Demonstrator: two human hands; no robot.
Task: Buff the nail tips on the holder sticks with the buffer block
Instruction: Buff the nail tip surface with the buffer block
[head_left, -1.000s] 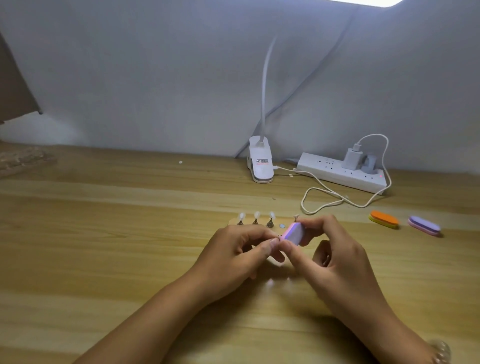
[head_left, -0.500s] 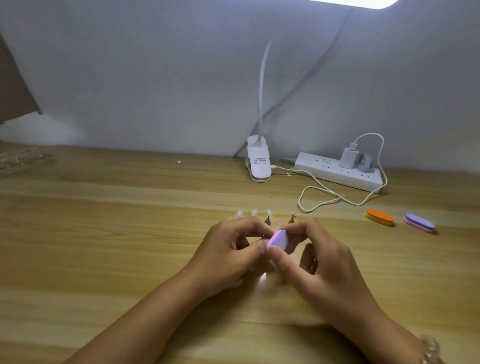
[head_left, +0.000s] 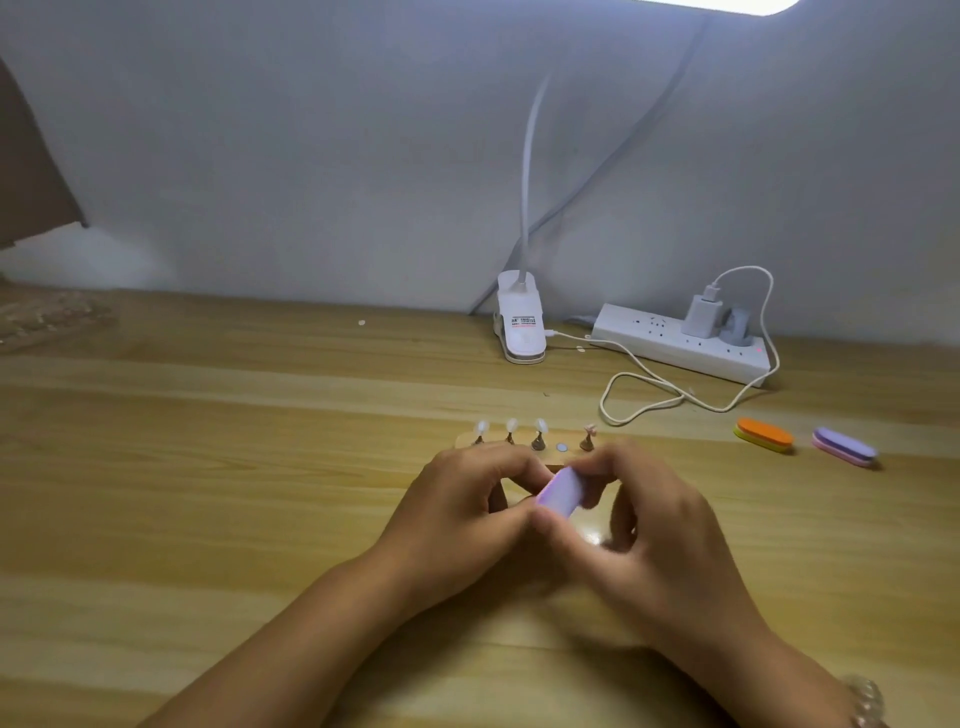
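The table (head_left: 208, 467) is pale wood with visible grain and a soft satin sheen. At centre frame the buffer block (head_left: 558, 491) looks matt, lilac and foam-like. Above it, the nail tips (head_left: 511, 425) are translucent glossy plastic on dark, metallic-looking holder sticks (head_left: 537, 443). At upper right, the power strip (head_left: 670, 343) and lamp clip (head_left: 522, 332) are smooth white plastic. The wall (head_left: 311, 156) is matt.
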